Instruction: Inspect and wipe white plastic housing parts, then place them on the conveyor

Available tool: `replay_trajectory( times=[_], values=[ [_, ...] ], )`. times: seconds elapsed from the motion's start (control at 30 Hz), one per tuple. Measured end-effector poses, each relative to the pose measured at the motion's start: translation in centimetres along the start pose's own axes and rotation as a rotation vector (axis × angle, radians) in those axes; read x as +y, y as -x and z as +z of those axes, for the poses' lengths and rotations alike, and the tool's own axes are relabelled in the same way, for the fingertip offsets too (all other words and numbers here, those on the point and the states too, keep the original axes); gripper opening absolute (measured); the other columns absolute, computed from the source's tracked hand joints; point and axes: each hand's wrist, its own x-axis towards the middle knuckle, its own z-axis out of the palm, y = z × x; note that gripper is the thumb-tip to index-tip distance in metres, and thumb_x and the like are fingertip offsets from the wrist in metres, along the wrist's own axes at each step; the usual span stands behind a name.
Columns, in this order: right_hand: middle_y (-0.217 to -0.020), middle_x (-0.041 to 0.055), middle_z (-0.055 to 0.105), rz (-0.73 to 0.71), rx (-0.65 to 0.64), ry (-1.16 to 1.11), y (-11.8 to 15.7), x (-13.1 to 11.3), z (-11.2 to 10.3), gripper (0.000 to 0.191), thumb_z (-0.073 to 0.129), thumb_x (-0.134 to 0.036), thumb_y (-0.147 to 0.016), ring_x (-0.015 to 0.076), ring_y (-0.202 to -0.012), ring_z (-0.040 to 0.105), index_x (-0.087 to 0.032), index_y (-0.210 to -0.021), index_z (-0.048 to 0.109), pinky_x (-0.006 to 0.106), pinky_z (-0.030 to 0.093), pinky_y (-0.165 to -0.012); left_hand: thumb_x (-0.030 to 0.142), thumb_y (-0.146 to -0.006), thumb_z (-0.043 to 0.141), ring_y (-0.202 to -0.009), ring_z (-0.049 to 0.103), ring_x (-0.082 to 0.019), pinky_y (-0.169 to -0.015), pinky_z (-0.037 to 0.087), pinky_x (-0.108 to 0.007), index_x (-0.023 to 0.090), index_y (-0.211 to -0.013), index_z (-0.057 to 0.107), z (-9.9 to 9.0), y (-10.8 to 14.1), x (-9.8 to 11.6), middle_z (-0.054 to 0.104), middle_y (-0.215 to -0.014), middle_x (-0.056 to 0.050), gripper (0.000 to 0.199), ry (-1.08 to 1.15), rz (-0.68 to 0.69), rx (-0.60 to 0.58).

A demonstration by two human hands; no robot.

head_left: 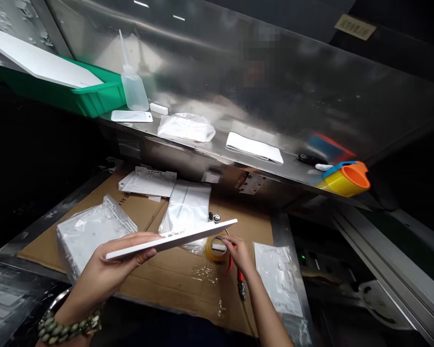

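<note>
My left hand (119, 262) grips a thin white plastic panel (173, 240), thumb below and fingers on top, so that it is seen nearly edge-on and tilted up to the right. Just past the panel's right end, my right hand (238, 253) has its fingers drawn together at the rim of a roll of yellowish tape (212, 253). What those fingers hold, if anything, is hard to make out. A small white piece (219, 247) shows inside the roll. Beneath my right hand lies a red-handled tool (240, 276), partly hidden, with a cable running toward me.
Cardboard (159, 284) covers the bench. Bagged white parts (90, 236) lie left, more bagged parts (277, 277) right, and clear bags (188, 205) behind. A metal shelf (220, 144) holds a green bin (97, 99), a squeeze bottle (134, 89) and a yellow-orange cup (347, 180).
</note>
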Motion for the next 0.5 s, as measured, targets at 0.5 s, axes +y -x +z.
replay_trajectory(
  times=[0.5],
  values=[
    [-0.12,0.0073,0.071,-0.01,-0.111,0.502,-2.8,3.1,5.6,0.02,0.066,-0.033,-0.098,0.0255,-0.123,0.062,-0.019,-0.112,0.071,0.052,0.047,-0.108,0.029,-0.085,0.079,-0.09,0.079,-0.026,-0.079,0.067,-0.031,0.033,-0.099,0.084,-0.1,1.3,1.4,0.083,-0.101,-0.004,0.015,-0.049,0.168,0.073]
  ],
)
